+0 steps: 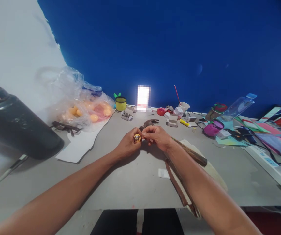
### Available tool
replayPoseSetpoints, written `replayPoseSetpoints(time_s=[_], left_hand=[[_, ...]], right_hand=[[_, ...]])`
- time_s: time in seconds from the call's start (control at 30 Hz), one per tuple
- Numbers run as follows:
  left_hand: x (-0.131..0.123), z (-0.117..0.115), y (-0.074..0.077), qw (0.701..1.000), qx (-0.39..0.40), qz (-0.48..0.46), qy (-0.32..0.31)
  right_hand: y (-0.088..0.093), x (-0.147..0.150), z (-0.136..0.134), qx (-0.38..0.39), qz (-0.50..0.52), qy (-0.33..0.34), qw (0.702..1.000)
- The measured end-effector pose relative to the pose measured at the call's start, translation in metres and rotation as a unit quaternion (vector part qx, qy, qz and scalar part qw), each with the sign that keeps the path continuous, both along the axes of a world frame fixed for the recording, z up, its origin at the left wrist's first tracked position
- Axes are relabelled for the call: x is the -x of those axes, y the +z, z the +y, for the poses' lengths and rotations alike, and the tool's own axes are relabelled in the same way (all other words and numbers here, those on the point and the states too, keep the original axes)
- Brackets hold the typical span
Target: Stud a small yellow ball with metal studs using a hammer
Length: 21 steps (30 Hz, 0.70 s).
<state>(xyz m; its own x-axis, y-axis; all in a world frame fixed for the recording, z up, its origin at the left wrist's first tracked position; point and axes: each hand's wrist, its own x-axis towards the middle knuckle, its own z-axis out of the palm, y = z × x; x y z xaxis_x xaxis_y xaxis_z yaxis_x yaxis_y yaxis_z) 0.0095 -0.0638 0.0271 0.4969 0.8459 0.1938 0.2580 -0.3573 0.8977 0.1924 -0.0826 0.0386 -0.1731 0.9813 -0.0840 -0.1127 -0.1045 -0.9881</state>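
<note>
My left hand is closed round a small orange ball with shiny silvery bits showing on or in it. Close beside the ball, my right hand has thumb and fingers pinched together; whatever they hold is too small to make out. Just beyond both hands lies the dark head of a claw hammer. Its wooden handle runs back beside my right forearm, which hides part of it. A small open box of shiny metal pieces sits farther off, left of the hammer head.
At left, a clear plastic bag with orange balls and a white sheet lie near a large dark cylinder. Small boxes, a yellow tube, a purple pouch, a plastic bottle and a power strip stretch rightward.
</note>
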Motion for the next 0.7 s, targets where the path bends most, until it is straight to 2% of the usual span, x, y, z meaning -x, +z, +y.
replayPoseSetpoints(time_s=[0.23,0.7], left_hand=[[-0.0029,-0.0020,-0.0006,0.999,0.051,-0.009,0.008],[-0.0051,-0.0018,-0.0048,0.998,0.003,0.046,0.039]], right_hand=[[-0.0023,0.0024,-0.0006,0.004,-0.024,-0.006,1.000],[-0.0032,0.0049,-0.0027,0.040,-0.054,-0.003,0.998]])
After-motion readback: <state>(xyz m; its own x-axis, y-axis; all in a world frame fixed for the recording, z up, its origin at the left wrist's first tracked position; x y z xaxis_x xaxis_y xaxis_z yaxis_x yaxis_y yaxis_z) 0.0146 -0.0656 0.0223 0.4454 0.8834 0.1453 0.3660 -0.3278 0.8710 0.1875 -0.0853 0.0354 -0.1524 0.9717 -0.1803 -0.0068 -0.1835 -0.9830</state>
